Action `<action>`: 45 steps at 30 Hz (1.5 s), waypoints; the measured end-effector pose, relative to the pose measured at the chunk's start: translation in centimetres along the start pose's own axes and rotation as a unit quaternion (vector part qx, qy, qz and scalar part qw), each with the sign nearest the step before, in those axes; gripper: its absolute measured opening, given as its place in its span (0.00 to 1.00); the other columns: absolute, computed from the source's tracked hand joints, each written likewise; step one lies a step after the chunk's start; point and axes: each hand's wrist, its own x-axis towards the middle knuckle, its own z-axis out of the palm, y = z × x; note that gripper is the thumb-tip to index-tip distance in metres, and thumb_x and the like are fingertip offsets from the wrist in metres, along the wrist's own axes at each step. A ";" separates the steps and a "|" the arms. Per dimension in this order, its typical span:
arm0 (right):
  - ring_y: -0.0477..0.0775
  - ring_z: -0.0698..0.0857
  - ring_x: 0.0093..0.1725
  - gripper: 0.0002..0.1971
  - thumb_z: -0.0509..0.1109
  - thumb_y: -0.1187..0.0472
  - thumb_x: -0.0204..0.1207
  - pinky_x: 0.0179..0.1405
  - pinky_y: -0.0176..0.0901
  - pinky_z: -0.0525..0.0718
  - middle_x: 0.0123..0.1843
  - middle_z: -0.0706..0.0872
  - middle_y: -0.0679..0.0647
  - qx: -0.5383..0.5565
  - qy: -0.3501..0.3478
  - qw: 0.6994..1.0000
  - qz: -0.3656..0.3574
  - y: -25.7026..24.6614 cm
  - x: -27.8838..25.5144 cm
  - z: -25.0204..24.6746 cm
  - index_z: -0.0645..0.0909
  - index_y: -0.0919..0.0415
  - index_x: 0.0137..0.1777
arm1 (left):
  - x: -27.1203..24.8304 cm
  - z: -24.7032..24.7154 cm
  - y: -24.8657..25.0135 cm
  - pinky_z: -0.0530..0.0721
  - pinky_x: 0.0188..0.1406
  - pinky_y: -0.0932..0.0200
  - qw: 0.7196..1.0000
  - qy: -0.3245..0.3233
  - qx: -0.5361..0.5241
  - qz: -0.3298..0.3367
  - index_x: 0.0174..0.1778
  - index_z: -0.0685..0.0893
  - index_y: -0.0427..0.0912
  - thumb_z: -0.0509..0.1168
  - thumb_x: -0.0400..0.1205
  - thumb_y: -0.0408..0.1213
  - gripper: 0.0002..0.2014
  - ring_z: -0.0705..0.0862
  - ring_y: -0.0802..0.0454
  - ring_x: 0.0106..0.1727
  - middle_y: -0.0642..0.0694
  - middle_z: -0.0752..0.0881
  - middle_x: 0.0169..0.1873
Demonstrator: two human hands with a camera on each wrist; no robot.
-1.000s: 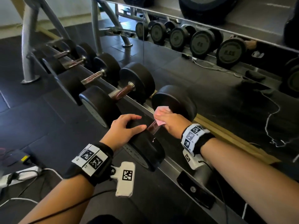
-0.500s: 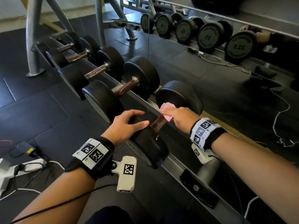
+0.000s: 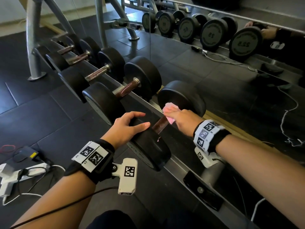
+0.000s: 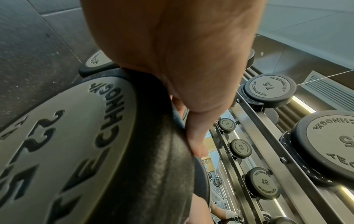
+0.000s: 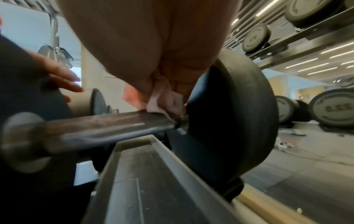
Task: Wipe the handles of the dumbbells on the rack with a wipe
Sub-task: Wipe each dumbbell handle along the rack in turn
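Observation:
The nearest dumbbell lies across the rack rail [image 3: 175,164], its dark handle [image 3: 160,124] [image 5: 107,124] between two black heads. My right hand [image 3: 179,119] [image 5: 161,78] holds a pink wipe [image 3: 168,111] [image 5: 162,103] against the far end of that handle, beside the far head [image 3: 183,96] [image 5: 229,118]. My left hand [image 3: 127,127] [image 4: 182,72] rests on top of the near head [image 3: 148,144] [image 4: 91,151], fingers spread and lightly curved over it. A small pink scrap [image 3: 159,139] lies on that head.
Several more dumbbells [image 3: 125,90] line the rack to the left, getting smaller. A mirror [image 3: 214,35] behind reflects the row. Power strip and cables [image 3: 24,172] lie on the dark floor at left; a white cable [image 3: 290,116] trails at right. A grey frame leg [image 3: 33,47] stands at far left.
My right hand with the wipe has slid along the handle away from the near head toward the far head. The left hand has stayed on the near head; the head camera has tilted.

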 end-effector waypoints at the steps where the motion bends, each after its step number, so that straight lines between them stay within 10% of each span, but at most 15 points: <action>1: 0.56 0.81 0.53 0.26 0.61 0.74 0.80 0.55 0.47 0.76 0.66 0.80 0.56 0.009 -0.004 1.000 -0.008 -0.3 -0.3 0.6 0.75 0.55 0.76 | 0.0 0.0 0.0 0.83 0.59 0.57 1.000 0.002 0.001 0.001 0.69 0.79 0.59 0.71 0.79 0.50 0.21 0.81 0.50 0.64 0.51 0.77 0.65; 4: 0.65 0.76 0.74 0.24 0.58 0.71 0.84 0.70 0.48 0.72 0.77 0.77 0.60 0.040 -0.015 0.994 -0.098 -1.6 -1.4 2.3 0.74 0.59 0.79 | 0.0 0.1 -0.1 0.84 0.65 0.49 1.000 0.007 -0.004 0.005 0.68 0.80 0.58 0.72 0.78 0.49 0.21 0.81 0.48 0.65 0.49 0.78 0.65; 7: 0.53 0.71 0.79 0.31 0.43 0.44 0.86 0.73 0.40 0.64 0.80 0.74 0.55 -0.027 -0.032 0.980 -0.197 -1.6 -1.8 2.8 0.74 0.57 0.79 | 0.1 0.1 0.0 0.84 0.65 0.48 1.000 0.001 -0.006 0.000 0.68 0.80 0.58 0.72 0.79 0.49 0.21 0.82 0.47 0.64 0.48 0.78 0.65; 10: 0.51 0.82 0.66 0.37 0.57 0.24 0.75 0.63 0.45 0.77 0.68 0.84 0.53 -0.042 -0.059 0.993 -0.090 -0.5 -0.9 1.5 0.82 0.50 0.70 | 0.1 0.0 -0.1 0.84 0.66 0.46 1.000 -0.002 -0.014 -0.004 0.68 0.79 0.59 0.72 0.78 0.50 0.22 0.82 0.47 0.64 0.47 0.78 0.66; 12: 0.59 0.78 0.73 0.24 0.64 0.50 0.86 0.72 0.55 0.75 0.78 0.76 0.57 0.016 -0.073 0.997 -0.011 -0.3 -0.4 0.6 0.70 0.50 0.81 | 0.1 0.0 -0.2 0.83 0.68 0.44 1.000 -0.004 -0.017 -0.008 0.68 0.79 0.60 0.72 0.77 0.51 0.22 0.82 0.47 0.65 0.48 0.78 0.66; 15: 0.57 0.58 0.86 0.35 0.57 0.76 0.83 0.83 0.51 0.59 0.88 0.56 0.53 0.056 -0.066 0.996 -0.001 -0.8 -0.8 1.0 0.54 0.54 0.87 | 0.2 0.0 -0.2 0.84 0.67 0.44 1.000 0.002 -0.027 -0.007 0.67 0.81 0.59 0.74 0.75 0.52 0.23 0.84 0.47 0.63 0.48 0.79 0.66; 21: 0.51 0.70 0.79 0.29 0.55 0.52 0.89 0.79 0.45 0.64 0.87 0.60 0.47 0.052 -0.078 0.989 -0.116 -1.2 -2.6 3.2 0.49 0.41 0.87 | 0.3 0.0 -0.4 0.84 0.66 0.45 1.000 0.000 -0.016 -0.007 0.66 0.81 0.61 0.73 0.75 0.53 0.22 0.82 0.48 0.64 0.49 0.78 0.66; 25: 0.57 0.79 0.74 0.30 0.54 0.60 0.89 0.74 0.55 0.77 0.84 0.67 0.55 0.020 -0.049 0.994 -0.097 0.3 -1.4 2.4 0.49 0.48 0.87 | 0.2 0.0 -0.3 0.83 0.67 0.44 1.000 -0.002 -0.020 -0.010 0.67 0.80 0.59 0.73 0.76 0.52 0.23 0.83 0.48 0.64 0.49 0.78 0.66; 28: 0.50 0.59 0.85 0.30 0.53 0.67 0.88 0.84 0.44 0.57 0.88 0.55 0.55 0.023 -0.015 0.999 -0.031 0.9 -1.2 2.2 0.49 0.57 0.87 | 0.2 0.0 -0.3 0.83 0.67 0.46 1.000 -0.005 -0.013 -0.010 0.69 0.79 0.59 0.72 0.77 0.52 0.23 0.82 0.49 0.65 0.51 0.77 0.66; 30: 0.53 0.63 0.84 0.28 0.53 0.65 0.89 0.84 0.49 0.61 0.88 0.58 0.55 0.067 -0.007 0.997 -0.047 0.3 -1.7 3.0 0.51 0.56 0.87 | 0.2 0.0 -0.3 0.83 0.67 0.47 1.000 -0.001 -0.014 -0.011 0.68 0.80 0.59 0.72 0.76 0.52 0.23 0.82 0.49 0.64 0.51 0.77 0.66; 36: 0.46 0.73 0.76 0.32 0.54 0.52 0.89 0.76 0.52 0.72 0.86 0.61 0.46 0.061 -0.095 0.986 -0.122 0.0 -2.8 4.3 0.42 0.31 0.84 | 0.1 0.1 -0.1 0.83 0.67 0.43 0.999 -0.003 -0.028 -0.021 0.69 0.79 0.58 0.72 0.77 0.50 0.23 0.83 0.45 0.64 0.46 0.78 0.67; 40: 0.54 0.66 0.83 0.26 0.53 0.65 0.89 0.82 0.58 0.66 0.86 0.63 0.56 0.076 -0.012 0.994 -0.078 1.5 -2.1 3.1 0.57 0.56 0.86 | 0.0 0.1 0.0 0.83 0.65 0.48 0.999 -0.002 -0.028 -0.017 0.70 0.78 0.58 0.72 0.78 0.50 0.23 0.83 0.47 0.63 0.48 0.78 0.67; 45: 0.48 0.51 0.87 0.28 0.52 0.67 0.89 0.87 0.49 0.53 0.89 0.51 0.53 0.126 -0.014 0.992 -0.020 0.6 -2.2 3.3 0.52 0.60 0.87 | 0.1 0.1 -0.2 0.83 0.59 0.55 1.000 0.002 -0.022 -0.012 0.70 0.79 0.58 0.72 0.76 0.52 0.24 0.83 0.50 0.62 0.49 0.78 0.65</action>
